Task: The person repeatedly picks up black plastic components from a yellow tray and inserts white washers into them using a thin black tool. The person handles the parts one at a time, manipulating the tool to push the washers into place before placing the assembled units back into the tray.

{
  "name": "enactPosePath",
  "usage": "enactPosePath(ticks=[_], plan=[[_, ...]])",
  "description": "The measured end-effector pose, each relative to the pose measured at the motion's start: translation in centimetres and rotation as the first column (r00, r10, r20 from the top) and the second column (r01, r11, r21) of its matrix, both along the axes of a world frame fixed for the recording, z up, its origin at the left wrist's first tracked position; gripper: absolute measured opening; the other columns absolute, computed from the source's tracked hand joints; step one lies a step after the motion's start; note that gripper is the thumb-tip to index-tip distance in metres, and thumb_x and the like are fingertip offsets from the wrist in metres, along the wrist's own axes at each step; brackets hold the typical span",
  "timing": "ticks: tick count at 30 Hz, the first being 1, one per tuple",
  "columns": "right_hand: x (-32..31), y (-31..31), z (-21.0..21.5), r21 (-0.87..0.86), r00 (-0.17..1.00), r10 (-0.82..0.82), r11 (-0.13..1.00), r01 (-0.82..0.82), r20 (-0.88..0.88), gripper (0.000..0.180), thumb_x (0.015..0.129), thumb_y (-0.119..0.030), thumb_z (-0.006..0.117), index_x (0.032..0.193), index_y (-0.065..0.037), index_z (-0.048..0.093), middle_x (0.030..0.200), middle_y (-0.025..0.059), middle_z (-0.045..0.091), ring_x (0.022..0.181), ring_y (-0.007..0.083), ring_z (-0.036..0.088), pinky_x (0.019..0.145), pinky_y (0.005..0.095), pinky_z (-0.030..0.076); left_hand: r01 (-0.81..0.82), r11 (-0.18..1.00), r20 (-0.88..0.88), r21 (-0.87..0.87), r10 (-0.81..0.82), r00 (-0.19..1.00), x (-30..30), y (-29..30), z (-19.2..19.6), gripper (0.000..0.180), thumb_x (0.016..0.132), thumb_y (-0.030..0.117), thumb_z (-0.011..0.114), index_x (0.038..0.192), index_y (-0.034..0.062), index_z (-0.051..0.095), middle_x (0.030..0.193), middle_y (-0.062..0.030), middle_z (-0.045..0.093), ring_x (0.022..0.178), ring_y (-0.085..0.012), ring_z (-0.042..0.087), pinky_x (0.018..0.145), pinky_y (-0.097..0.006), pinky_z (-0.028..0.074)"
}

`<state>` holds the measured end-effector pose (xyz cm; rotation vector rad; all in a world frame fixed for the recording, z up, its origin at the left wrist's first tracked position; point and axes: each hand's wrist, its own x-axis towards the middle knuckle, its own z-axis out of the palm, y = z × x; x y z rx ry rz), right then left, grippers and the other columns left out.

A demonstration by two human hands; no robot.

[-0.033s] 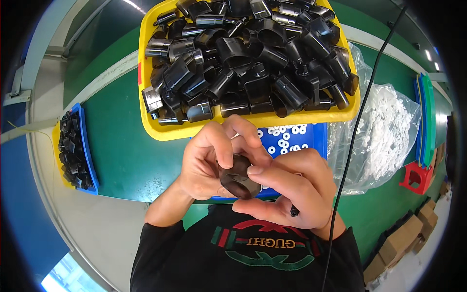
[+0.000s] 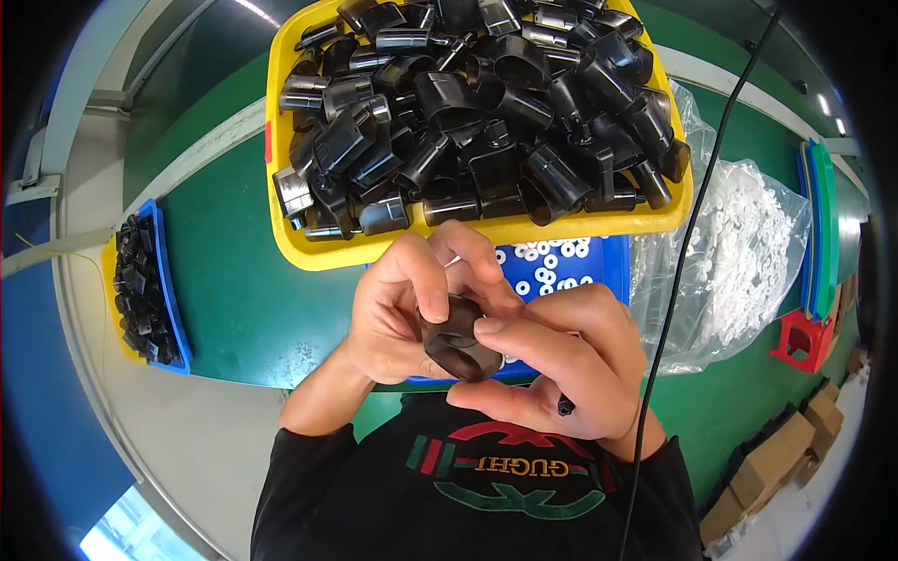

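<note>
The left forearm rises from the lower left of centre, bare below the elbow area, its wrist nearly straight. The left hand sits at the middle of the frame in a rounded grasp, one finger bent so its tip points down, another arching higher and to the right. The right forearm comes in from the lower right, angled up and leftward. The right hand lies right of centre, near the left; its upper digit stretches left toward the left hand's grasp, while a lower digit extends left beneath it, a gap between the two.
</note>
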<state>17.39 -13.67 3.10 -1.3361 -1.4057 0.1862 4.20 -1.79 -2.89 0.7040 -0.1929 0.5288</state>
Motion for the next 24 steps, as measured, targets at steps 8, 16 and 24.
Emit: enactPosePath(ticks=[8, 16, 24], plan=[[0.8, -0.4, 0.5, -0.021, 0.999, 0.01, 1.0, -0.009, 0.037, 0.041, 0.062, -0.012, 0.085, 0.1, -0.005, 0.071, 0.08, 0.0038, 0.059, 0.06, 0.0146, 0.06, 0.049, 0.0253, 0.048, -0.105, 0.844, -0.12, 0.527, 0.196, 0.973, -0.2, 1.7, 1.4, 0.074, 0.067, 0.011, 0.088, 0.127, 0.0014, 0.047, 0.125, -0.0194, 0.047, 0.116, -0.035, 0.058, 0.1, -0.049, 0.047], [1.8, -1.2, 1.0, -0.042, 1.0, -0.01, 0.999, 0.01, -0.003, 0.044, 0.058, -0.008, 0.085, 0.1, -0.006, 0.071, 0.087, 0.0031, 0.06, 0.058, 0.0129, 0.058, 0.049, 0.0243, 0.046, -0.347, 0.763, -0.17, 0.545, 0.506, 0.845, -3.1, 3.9, 3.7, 0.036, 0.078, -0.006, 0.068, 0.109, -0.0026, 0.051, 0.089, -0.012, 0.052, 0.073, -0.0149, 0.051, 0.066, -0.025, 0.045], [1.4, -1.0, 0.8, -0.167, 0.993, 0.117, 0.979, -0.113, 0.01, 0.042, 0.06, -0.008, 0.083, 0.1, -0.005, 0.071, 0.091, 0.0058, 0.061, 0.063, 0.0151, 0.06, 0.05, 0.0259, 0.048, 0.017, 0.52, -0.272, 0.854, 0.42, 0.865, -1.9, 2.5, 5.0, 0.06, 0.065, 0.005, 0.08, 0.121, -0.0024, 0.061, 0.119, -0.019, 0.061, 0.109, -0.0331, 0.06, 0.088, -0.042, 0.05]])
